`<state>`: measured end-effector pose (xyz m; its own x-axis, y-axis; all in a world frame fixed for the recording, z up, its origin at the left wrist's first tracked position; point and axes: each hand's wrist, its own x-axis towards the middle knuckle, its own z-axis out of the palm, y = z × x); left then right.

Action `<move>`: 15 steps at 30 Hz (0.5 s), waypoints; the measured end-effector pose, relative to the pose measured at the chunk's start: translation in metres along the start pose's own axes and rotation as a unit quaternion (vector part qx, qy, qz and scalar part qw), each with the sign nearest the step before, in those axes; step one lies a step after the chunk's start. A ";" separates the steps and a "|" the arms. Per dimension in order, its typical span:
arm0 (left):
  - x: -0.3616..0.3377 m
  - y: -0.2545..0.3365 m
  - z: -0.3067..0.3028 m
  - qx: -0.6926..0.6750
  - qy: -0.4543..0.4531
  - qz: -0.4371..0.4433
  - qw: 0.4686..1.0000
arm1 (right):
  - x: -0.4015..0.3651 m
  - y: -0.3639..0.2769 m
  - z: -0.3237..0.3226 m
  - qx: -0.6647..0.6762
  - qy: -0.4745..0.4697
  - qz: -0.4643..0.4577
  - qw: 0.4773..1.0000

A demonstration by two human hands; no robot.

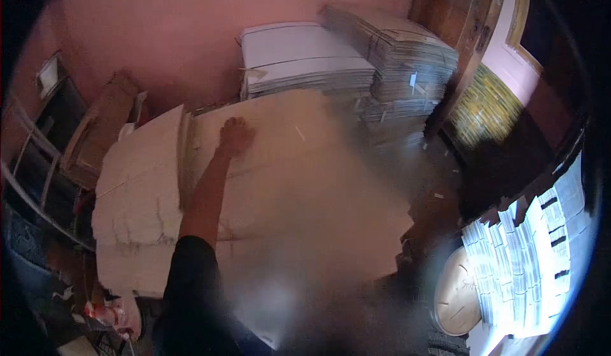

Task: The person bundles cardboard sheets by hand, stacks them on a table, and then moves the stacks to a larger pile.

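Note:
My left hand (pixel 236 136) reaches forward and rests, fingers curled, on the far part of a large flat cardboard sheet (pixel 299 184) lying in front of me. Its arm in a dark sleeve runs down to the bottom of the view. A second pale cardboard sheet (pixel 137 203) lies to the left, overlapping the first. My right hand is not in view; the lower middle of the picture is blurred.
Stacks of flattened cardboard (pixel 305 60) and bundled sheets (pixel 407 57) stand against the pink wall behind. A wooden door (pixel 464 19) is at the right. White printed sheets (pixel 534 254) and a round disc (pixel 455 292) lie at the lower right. Metal shelving (pixel 38 165) is on the left.

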<state>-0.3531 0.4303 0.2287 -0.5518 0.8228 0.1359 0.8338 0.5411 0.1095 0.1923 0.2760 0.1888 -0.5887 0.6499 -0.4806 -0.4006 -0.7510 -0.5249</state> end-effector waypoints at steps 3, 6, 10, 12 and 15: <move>0.016 0.008 0.001 -0.022 0.051 0.020 0.998 | 0.003 0.009 0.011 -0.041 0.087 0.100 0.990; 0.047 -0.007 0.021 -0.017 0.126 0.060 0.990 | 0.017 0.040 -0.031 -0.113 0.041 0.122 0.985; 0.060 0.003 0.013 -0.015 0.047 0.044 0.998 | 0.009 0.011 0.003 -0.326 0.067 0.149 0.931; 0.056 0.009 0.016 -0.001 0.061 0.053 0.997 | 0.005 0.013 0.015 -0.199 0.113 0.116 0.966; 0.049 0.022 0.000 0.048 0.076 0.058 0.994 | 0.007 0.004 0.008 -0.310 0.045 0.151 0.938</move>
<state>-0.3620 0.4828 0.2375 -0.4422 0.8484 0.2908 0.8855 0.4645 -0.0085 0.1810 0.2769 0.1892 -0.5368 0.4472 -0.7155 0.2757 -0.7085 -0.6496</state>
